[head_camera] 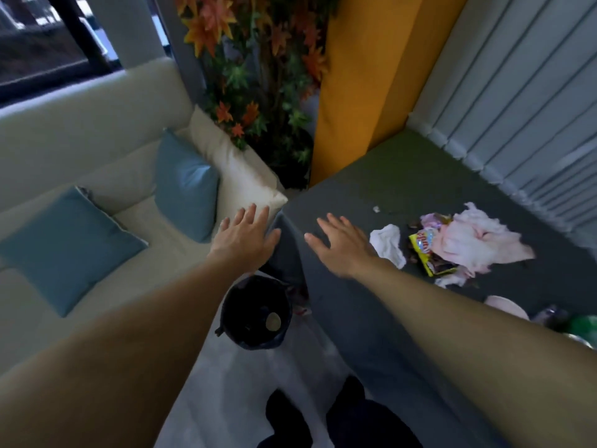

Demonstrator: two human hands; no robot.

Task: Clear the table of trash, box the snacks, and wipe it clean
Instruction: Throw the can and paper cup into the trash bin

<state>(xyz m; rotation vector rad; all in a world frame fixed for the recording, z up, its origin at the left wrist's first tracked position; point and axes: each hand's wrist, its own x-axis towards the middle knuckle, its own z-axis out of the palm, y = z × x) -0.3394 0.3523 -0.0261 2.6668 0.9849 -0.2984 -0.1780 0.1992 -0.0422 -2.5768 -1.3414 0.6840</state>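
Listing: one cream sofa (97, 130); one grey table (403, 176); two blue cushions (185, 185); one black bin (245, 299) on the floor between; on the table, one pink tissue wad (478, 244) overlapping one yellow snack packet (423, 245), one white tissue (387, 242); left hand (245, 237), right hand (342, 247), both spread, empty.

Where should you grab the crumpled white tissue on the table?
Probably pinch the white tissue at its bunched-up top, coming from above on the side where the open right hand is. It lies crumpled and soft, and the yellow packet crowds its far side.
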